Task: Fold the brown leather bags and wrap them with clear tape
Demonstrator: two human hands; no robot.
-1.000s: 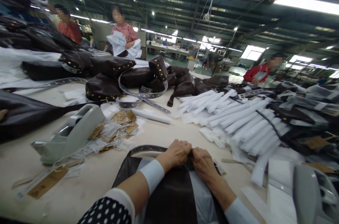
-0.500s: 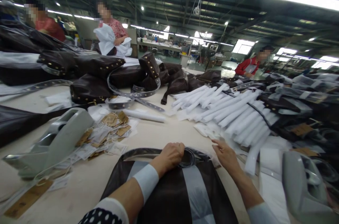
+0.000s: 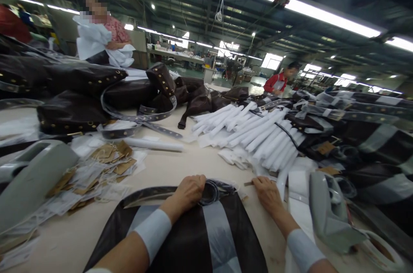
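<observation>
A dark brown bag lies in front of me, with pale translucent strips across it. At its top edge my left hand is closed, its fingers curled against a dark coiled strap. The bag's handle arches to the left of that hand. Off the bag's upper right corner, my right hand pinches a small thin brownish strip just over the table. What that strip is cannot be made out.
Grey tape dispensers stand at right and left. Brown paper tags lie piled at left. White rolled paper is heaped ahead, with dark bags beyond. A co-worker holds white material across the table.
The view has turned rightward. My right hand had its fingers apart before; now they are closed on the small strip. My left hand keeps its place at the coiled strap.
</observation>
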